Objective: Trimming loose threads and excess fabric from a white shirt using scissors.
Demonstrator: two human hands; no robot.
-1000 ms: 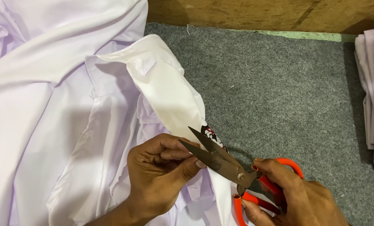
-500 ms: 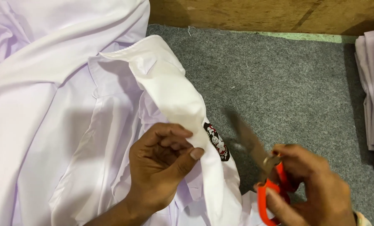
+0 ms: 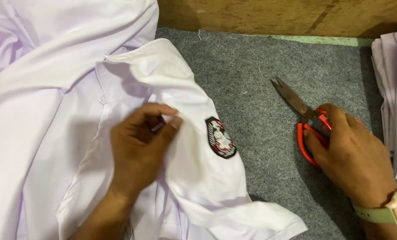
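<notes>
A white shirt (image 3: 52,133) lies crumpled over the left half of the grey felt surface (image 3: 252,75). Its sleeve (image 3: 194,146) carries a dark shield-shaped embroidered patch (image 3: 220,138). My left hand (image 3: 138,146) pinches the white fabric just left of the patch, fingertips together on a fold. My right hand (image 3: 349,155), wearing a pale green wristwatch (image 3: 396,209), grips the orange handles of a pair of scissors (image 3: 303,113). The closed blades point up and left, resting on the felt well to the right of the sleeve.
A stack of folded white cloth (image 3: 396,89) sits along the right edge. A brown wooden board (image 3: 274,15) runs across the back, with a thin green strip at its foot.
The scissors have left the patch, swinging right and down onto the felt with my right hand. My left hand shifted slightly left, still pinching the sleeve fabric.
</notes>
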